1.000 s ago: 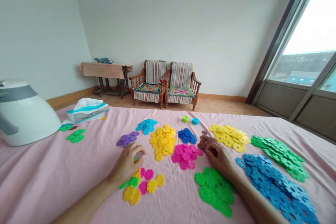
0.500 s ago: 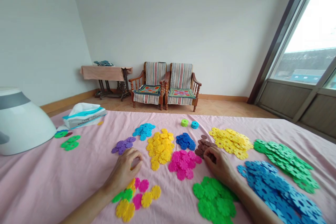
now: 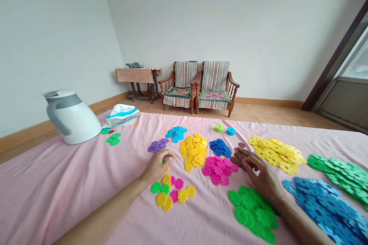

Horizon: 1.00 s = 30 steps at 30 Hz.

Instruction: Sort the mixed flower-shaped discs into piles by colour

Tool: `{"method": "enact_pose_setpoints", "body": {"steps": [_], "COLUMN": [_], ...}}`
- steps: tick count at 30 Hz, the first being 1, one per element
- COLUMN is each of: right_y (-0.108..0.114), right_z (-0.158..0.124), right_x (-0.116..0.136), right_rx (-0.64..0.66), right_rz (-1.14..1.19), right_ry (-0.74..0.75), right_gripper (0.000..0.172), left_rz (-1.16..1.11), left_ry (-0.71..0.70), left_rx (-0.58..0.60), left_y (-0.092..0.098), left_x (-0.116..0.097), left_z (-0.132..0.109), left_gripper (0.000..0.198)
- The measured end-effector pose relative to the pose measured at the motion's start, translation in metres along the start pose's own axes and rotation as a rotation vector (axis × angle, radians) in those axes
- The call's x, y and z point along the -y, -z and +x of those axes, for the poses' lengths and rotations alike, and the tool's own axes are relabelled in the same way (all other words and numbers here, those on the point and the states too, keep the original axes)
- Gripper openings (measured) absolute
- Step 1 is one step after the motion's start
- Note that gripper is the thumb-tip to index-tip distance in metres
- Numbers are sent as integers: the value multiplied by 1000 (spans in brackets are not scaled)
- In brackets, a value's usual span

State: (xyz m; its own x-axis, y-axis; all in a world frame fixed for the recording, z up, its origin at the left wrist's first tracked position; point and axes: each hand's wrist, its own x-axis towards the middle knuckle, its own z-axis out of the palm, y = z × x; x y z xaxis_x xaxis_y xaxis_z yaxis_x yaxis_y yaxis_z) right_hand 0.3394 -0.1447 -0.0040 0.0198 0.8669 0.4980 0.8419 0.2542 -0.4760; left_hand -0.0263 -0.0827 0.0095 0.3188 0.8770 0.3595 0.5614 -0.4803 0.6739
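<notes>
My left hand is closed just below the small purple pile of flower-shaped plastic discs. A green disc and a yellow edge show at its curled fingers. My right hand is bent over the brown pile, its fingertips together at the pile's edge; what they pinch is hidden. Between the hands lie a yellow pile, a pink pile and a dark blue pile. Loose mixed discs lie below my left hand, and a green pile is below my right.
A white and grey jug and a tissue pack stand at the left on the pink cloth. Larger yellow, green and blue piles lie right. Two chairs stand beyond the table.
The view has turned left, so everything sits further right and the whole jug shows. Green now shows in my left hand. My right hand stays by the brown pile.
</notes>
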Motion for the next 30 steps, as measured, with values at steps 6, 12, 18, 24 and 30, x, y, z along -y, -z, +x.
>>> {"method": "enact_pose_setpoints", "body": {"steps": [6,12,18,24,30], "right_y": [6,-3,-15,-17,-19], "right_z": [-16,-42,-61,-65,-65], "right_x": [45,99,113,110,108], "right_rx": [-16,247,312,306,333], "right_rz": [44,61,80,94,75], "right_ry": [67,168,135,132,165], "right_gripper": [19,20,19,20,21], "left_rz": [-47,76,153,91,74], "left_ry": [85,21,11,21,1], "left_rx": [-9,-24,13,14,31], "left_y": [24,39,42,43,46], "left_x": [12,12,12,14,12], "left_z": [-21,-44,-50,-51,-52], "left_gripper": [18,15,18,21,18]}}
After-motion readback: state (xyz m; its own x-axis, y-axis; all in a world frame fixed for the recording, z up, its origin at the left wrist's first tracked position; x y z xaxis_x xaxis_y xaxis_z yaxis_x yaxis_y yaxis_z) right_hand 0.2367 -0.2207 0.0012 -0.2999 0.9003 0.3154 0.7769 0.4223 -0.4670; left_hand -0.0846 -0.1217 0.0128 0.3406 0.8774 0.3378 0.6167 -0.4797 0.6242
